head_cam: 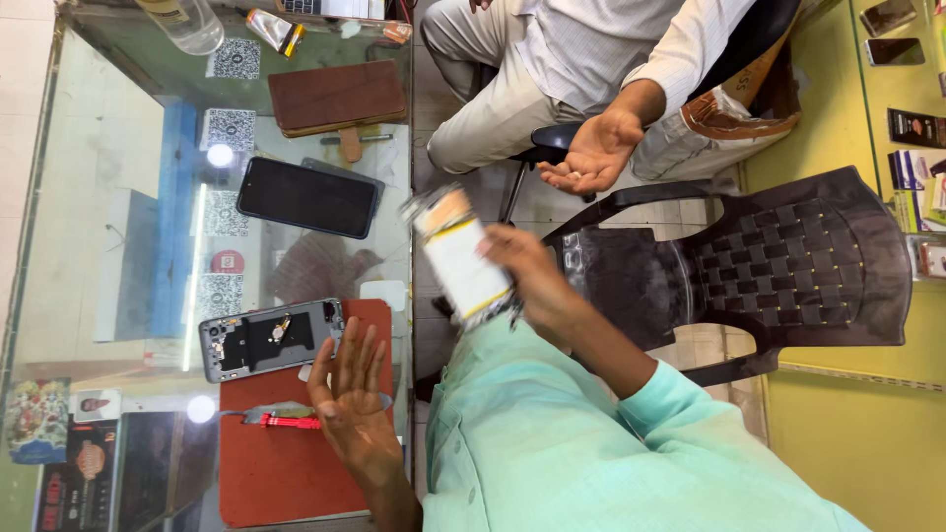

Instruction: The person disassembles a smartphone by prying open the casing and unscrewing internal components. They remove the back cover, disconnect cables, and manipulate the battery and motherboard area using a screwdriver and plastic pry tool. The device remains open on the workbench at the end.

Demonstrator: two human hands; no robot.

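My right hand (537, 281) is raised off the counter and grips a flat white pack with yellow edges (461, 258), which is blurred. My left hand (350, 399) hovers open, fingers spread, over a red work mat (286, 473) on the glass counter (99, 177). Just beside its fingertips lies an opened phone body (268, 340), grey frame with its dark insides showing. A small red-handled tool (281, 419) rests on the mat next to my left wrist.
A black phone (307, 197) lies face up, with a brown wallet case (337, 96) and a clear bottle (189, 22) farther along the counter. A seated person holds an open palm (591, 156) out. A black plastic chair (798, 261) stands at right.
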